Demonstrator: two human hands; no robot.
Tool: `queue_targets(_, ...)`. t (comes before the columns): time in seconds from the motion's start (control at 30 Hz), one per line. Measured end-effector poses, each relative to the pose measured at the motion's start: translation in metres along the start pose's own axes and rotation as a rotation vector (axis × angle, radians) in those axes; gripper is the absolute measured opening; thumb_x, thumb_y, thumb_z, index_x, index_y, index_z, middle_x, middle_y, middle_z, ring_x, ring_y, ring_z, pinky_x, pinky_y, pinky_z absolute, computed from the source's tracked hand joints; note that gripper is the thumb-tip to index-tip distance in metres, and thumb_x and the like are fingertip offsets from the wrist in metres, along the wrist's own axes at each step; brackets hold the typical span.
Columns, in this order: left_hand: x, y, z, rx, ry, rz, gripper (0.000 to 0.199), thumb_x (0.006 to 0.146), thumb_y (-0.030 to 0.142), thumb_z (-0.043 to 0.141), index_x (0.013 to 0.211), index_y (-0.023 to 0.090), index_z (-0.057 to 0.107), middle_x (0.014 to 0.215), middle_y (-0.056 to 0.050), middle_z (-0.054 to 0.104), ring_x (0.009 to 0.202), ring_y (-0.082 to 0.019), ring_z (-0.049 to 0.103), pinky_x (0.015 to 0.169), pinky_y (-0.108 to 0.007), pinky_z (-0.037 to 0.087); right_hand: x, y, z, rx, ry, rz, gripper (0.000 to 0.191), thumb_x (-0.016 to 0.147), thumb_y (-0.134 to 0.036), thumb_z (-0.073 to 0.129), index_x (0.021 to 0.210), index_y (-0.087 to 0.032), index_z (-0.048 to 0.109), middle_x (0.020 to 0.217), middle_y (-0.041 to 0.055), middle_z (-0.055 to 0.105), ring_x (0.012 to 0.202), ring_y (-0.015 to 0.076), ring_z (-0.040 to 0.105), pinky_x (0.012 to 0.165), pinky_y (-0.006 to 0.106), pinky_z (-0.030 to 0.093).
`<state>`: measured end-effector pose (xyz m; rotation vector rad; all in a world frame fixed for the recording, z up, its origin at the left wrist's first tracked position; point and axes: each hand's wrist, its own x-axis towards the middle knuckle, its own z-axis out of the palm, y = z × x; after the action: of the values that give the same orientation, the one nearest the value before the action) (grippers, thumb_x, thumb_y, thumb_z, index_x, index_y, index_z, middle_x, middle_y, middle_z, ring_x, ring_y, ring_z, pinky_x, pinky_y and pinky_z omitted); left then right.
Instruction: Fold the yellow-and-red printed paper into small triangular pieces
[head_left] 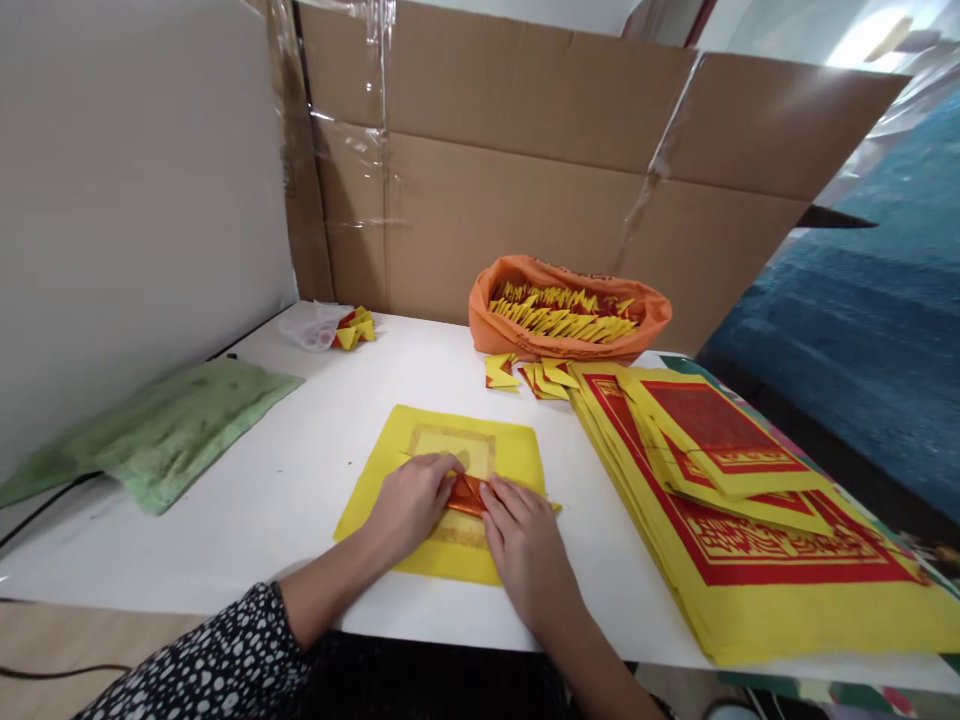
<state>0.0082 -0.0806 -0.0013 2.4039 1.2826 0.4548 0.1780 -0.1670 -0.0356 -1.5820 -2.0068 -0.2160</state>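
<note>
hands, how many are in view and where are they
2. The left hand and the right hand both press on a small folded paper lying on a yellow sheet on the white table.

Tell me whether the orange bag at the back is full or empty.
Nearly full: the orange bag gapes open, with folded yellow paper pieces heaped almost to its rim.

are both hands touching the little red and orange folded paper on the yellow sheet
Touching. The head view shows the left hand and right hand with fingertips pressed onto the folded paper piece, no gap, atop the yellow sheet.
</note>
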Motion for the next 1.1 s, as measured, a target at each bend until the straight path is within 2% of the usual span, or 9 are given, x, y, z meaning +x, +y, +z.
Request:
queue_targets(0.13, 0.001, 0.0, 0.001, 0.027, -0.013, 0.001, 0.025, 0.092, 0.021, 0.04, 0.102, 0.024, 0.063, 0.094, -0.004, 0.068, 0.083, -0.022, 0.063, 0.066, -0.03, 0.041, -0.006, -0.001, 0.004, -0.017, -0.04, 0.026, 0.036, 0.098, -0.019, 0.041, 0.128, -0.017, 0.061, 0.133, 0.0089, 0.06, 0.123, 0.0257, 0.054, 0.102, 0.047, 0.042)
queue_targets(0.23, 0.002, 0.001, 0.001, 0.032, -0.027, -0.011, 0.024, 0.092, 0.021, 0.041, 0.102, 0.024, 0.063, 0.094, -0.004, 0.068, 0.082, -0.022, 0.063, 0.064, -0.029, 0.04, -0.011, -0.003, 0.007, -0.019, -0.118, 0.035, 0.039, 0.099, -0.029, 0.044, 0.135, -0.02, 0.055, 0.14, 0.0068, 0.054, 0.132, 0.0297, 0.046, 0.107, 0.052, 0.038)
queue_targets(0.43, 0.002, 0.001, -0.001, 0.002, -0.046, 0.016, 0.024, 0.094, 0.022, 0.041, 0.102, 0.021, 0.063, 0.09, -0.006, 0.065, 0.08, -0.021, 0.061, 0.067, -0.03, 0.042, -0.014, -0.005, -0.004, 0.023, -0.385, -0.03, 0.071, 0.091, -0.055, 0.051, 0.151, -0.024, 0.028, 0.158, 0.0087, 0.021, 0.145, 0.0406, 0.012, 0.112, 0.068, 0.017)
queue_targets(0.57, 0.001, -0.012, -0.007, -0.123, -0.077, 0.097, 0.023, 0.091, 0.024, 0.051, 0.111, 0.021, 0.063, 0.09, -0.005, 0.057, 0.082, -0.02, 0.058, 0.075, -0.032, 0.045, -0.009, -0.005, -0.016, 0.084, -0.521, -0.03, 0.081, 0.086, -0.063, 0.052, 0.153, -0.032, 0.018, 0.16, 0.011, 0.004, 0.144, 0.0434, -0.003, 0.111, 0.071, 0.01)
queue_targets(0.77, 0.0, -0.037, -0.02, -0.221, -0.108, 0.111, 0.031, 0.078, 0.017, 0.061, 0.109, 0.021, 0.065, 0.089, -0.002, 0.049, 0.079, -0.018, 0.053, 0.075, -0.031, 0.047, 0.0, -0.009, -0.029, 0.138, -0.668, 0.03, 0.08, 0.085, -0.07, 0.048, 0.152, -0.038, 0.018, 0.16, 0.0099, -0.005, 0.143, 0.0412, -0.014, 0.111, 0.067, -0.001)
queue_targets(0.93, 0.021, -0.041, -0.035, -0.127, -0.204, 0.203, 0.041, 0.07, 0.025, 0.072, 0.111, 0.02, 0.068, 0.093, -0.006, 0.051, 0.089, -0.024, 0.052, 0.084, -0.038, 0.045, 0.004, -0.013, -0.041, 0.159, -0.744, 0.038, 0.083, 0.086, -0.07, 0.045, 0.153, -0.036, 0.009, 0.158, 0.0069, -0.019, 0.142, 0.0349, -0.022, 0.113, 0.061, -0.007)
queue_targets(1.03, 0.045, -0.029, -0.037, -0.101, -0.302, 0.283, 0.028, 0.078, 0.038, 0.067, 0.094, 0.016, 0.07, 0.093, -0.009, 0.057, 0.09, -0.025, 0.052, 0.083, -0.038, 0.043, 0.007, -0.013, -0.046, 0.179, -0.794, 0.025, 0.085, 0.086, -0.07, 0.046, 0.153, -0.035, 0.008, 0.157, 0.0069, -0.021, 0.142, 0.0346, -0.023, 0.113, 0.061, -0.008)
queue_targets(1.1, 0.06, -0.017, -0.032, -0.151, -0.399, 0.309, 0.021, 0.084, 0.035, 0.059, 0.089, 0.016, 0.068, 0.084, -0.006, 0.062, 0.077, -0.02, 0.056, 0.073, -0.031, 0.045, 0.008, -0.013, -0.048, 0.182, -0.796, 0.031, 0.085, 0.085, -0.069, 0.049, 0.153, -0.034, 0.012, 0.159, 0.0078, -0.015, 0.143, 0.0359, -0.02, 0.113, 0.063, -0.005)
